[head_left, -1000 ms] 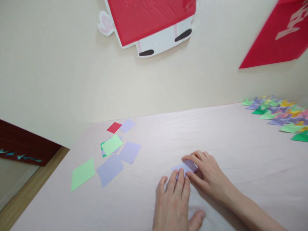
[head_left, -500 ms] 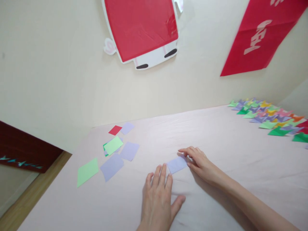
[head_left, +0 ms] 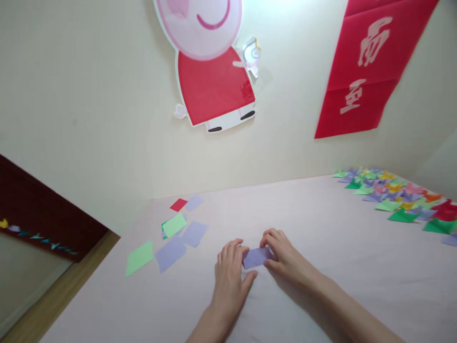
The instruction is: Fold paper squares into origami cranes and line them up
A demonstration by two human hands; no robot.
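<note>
A small purple paper (head_left: 257, 257), apparently folded into a rectangle, lies on the pale bed-like surface between my hands. My left hand (head_left: 228, 274) has curled fingers at the paper's left end, its thumb just below the lower edge. At the other end, my right hand (head_left: 285, 257) grips the paper, fingers on the upper corner and thumb at the lower one. The undersides of the fingertips are hidden.
Loose purple, green and red sheets, including a light green sheet (head_left: 139, 258), lie to the left. Many folded paper figures (head_left: 403, 216) stand in rows at the right. Behind is a wall with a cartoon cutout (head_left: 217, 88) and a red banner (head_left: 357, 85).
My left hand has gone from lying flat to curled fingers at the paper's edge. My right hand has closed on the right end. The view has tilted up, showing more wall.
</note>
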